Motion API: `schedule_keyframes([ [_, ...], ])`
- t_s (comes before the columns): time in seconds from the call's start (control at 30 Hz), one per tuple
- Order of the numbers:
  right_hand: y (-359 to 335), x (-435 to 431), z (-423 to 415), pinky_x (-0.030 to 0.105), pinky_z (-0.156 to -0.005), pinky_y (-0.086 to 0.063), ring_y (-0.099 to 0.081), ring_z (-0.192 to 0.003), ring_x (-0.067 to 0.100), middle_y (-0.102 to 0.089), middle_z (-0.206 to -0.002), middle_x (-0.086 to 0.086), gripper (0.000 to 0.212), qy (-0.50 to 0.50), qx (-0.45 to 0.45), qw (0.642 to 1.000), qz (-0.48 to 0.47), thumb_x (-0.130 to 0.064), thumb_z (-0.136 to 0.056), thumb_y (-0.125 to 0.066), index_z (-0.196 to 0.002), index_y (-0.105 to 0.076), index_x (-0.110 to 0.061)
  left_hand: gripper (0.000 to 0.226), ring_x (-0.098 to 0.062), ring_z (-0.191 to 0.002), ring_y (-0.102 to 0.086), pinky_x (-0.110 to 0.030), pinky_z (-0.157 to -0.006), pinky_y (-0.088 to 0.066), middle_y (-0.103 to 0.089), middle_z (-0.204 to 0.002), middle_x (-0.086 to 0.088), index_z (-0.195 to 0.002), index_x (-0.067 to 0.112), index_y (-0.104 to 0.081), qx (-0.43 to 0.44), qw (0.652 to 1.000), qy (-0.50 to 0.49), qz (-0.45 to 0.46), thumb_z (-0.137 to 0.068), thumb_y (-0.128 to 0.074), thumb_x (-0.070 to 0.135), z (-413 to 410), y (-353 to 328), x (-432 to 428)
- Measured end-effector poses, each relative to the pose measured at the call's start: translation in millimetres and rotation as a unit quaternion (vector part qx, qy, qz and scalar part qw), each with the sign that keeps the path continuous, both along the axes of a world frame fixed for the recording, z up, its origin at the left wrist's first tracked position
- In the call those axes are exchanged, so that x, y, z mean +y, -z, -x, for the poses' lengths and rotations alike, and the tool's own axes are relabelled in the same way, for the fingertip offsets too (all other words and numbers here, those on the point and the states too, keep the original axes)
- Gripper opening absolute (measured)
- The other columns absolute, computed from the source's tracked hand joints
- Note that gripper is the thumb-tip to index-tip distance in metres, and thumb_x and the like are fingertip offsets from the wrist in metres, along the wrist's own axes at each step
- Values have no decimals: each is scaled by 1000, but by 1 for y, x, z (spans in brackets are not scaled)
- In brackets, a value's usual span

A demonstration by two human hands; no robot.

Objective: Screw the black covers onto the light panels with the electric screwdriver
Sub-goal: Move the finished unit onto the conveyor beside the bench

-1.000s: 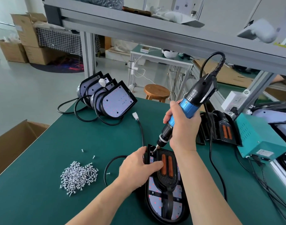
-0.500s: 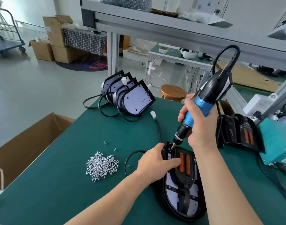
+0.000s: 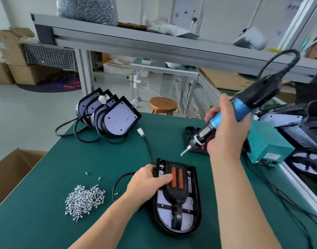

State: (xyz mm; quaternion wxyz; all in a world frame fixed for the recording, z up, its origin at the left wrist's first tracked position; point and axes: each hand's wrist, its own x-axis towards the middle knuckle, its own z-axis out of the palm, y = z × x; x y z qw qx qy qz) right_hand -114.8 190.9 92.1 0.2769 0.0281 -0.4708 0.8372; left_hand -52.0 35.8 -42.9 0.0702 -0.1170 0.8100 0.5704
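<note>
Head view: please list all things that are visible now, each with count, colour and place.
light panel: one, black frame, front centre of table
black cover: one, orange strips, on that panel
spare panels: several, black, stacked far left
screws: one pile, silver, front left
electric screwdriver: one, blue and black, raised above table
power box: one, teal, right
stool: one, wooden, behind table
left hand: on cover
right hand: gripping screwdriver

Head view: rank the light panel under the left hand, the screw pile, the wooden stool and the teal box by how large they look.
1. light panel, nearest the camera
2. teal box, partly hidden by the right hand
3. screw pile
4. wooden stool, which is farthest away, so its real size is unsure
</note>
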Motion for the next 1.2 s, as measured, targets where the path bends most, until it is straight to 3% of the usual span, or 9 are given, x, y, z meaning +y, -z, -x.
schedule_keyframes([
  [0.17,44,66,-6,26,-51,-51,-60,-53,14,-68,-88,8,31,-41,-198,978,44,-38,-97,-68,-109,-57,-12,63,-11,-89,-71,-42,-91,-55,-75,-92,11,-97,31,-64,0,1000,-8,2,-49,-72,71,2,1,-1],
  [0.3,102,95,-18,29,-48,-54,-65,-69,25,-58,-114,18,28,-47,-334,940,53,-27,-103,-60,-121,-51,-7,75,-12,-95,-66,-38,-93,-53,-70,-100,9,-104,23,-59,-12,1000,-1,21,-48,-70,71,3,-6,-1],
  [0.43,134,100,-30,30,-45,-56,-69,-73,25,-58,-107,15,31,-14,-363,932,17,-14,-101,-63,-125,-42,-12,60,-14,-90,-63,-36,-84,-54,-65,-94,6,-98,18,-57,-8,996,1,94,-63,-75,63,4,-12,1],
  [0.6,141,87,-36,34,-65,-51,-66,-75,25,-64,-100,10,64,56,-378,911,-154,-11,-93,-68,-146,-32,-17,66,-22,-107,-55,-33,-84,-43,-47,-99,6,-116,20,-51,90,930,-23,357,-75,-59,72,4,-20,12],
  [0.7,143,81,-38,31,-63,-45,-61,-79,20,-51,-125,10,80,114,-378,882,-258,-8,-90,-68,-156,-23,-19,70,-27,-107,-56,-36,-88,-47,-55,-103,-2,-103,13,-49,24,932,32,361,-75,-57,77,14,-26,9],
  [0.8,141,76,-38,47,-88,-51,-55,-110,36,-35,-142,15,78,150,-380,853,-324,2,-89,-63,-157,-28,-14,68,-23,-95,-62,-34,-83,-51,-65,-97,-1,-95,10,-51,-23,944,82,320,-73,-65,73,29,-31,1],
  [0.9,137,70,-46,47,-115,-33,-28,-141,35,-34,-151,18,65,197,-341,796,-460,5,-90,-60,-151,-39,-4,47,-16,-82,-61,-27,-71,-49,-67,-91,-1,-85,12,-60,-62,974,113,188,-77,-76,55,40,-35,-2],
  [1.1,134,33,-75,35,-102,-39,-53,-125,26,-61,-135,4,47,56,-279,673,-682,-45,-106,-40,-142,-51,-15,37,-9,-57,-51,-21,-47,-36,-60,-69,4,-78,15,-57,-102,991,70,57,-73,-86,38,46,-30,-3],
  [1.2,129,18,-79,36,-98,-44,-57,-120,28,-63,-129,5,45,1,-283,685,-671,-43,-106,-41,-139,-48,-14,37,-17,-48,-41,-19,-45,-29,-56,-64,-5,-82,5,-60,-120,991,52,10,-72,-87,29,44,-29,-2],
])
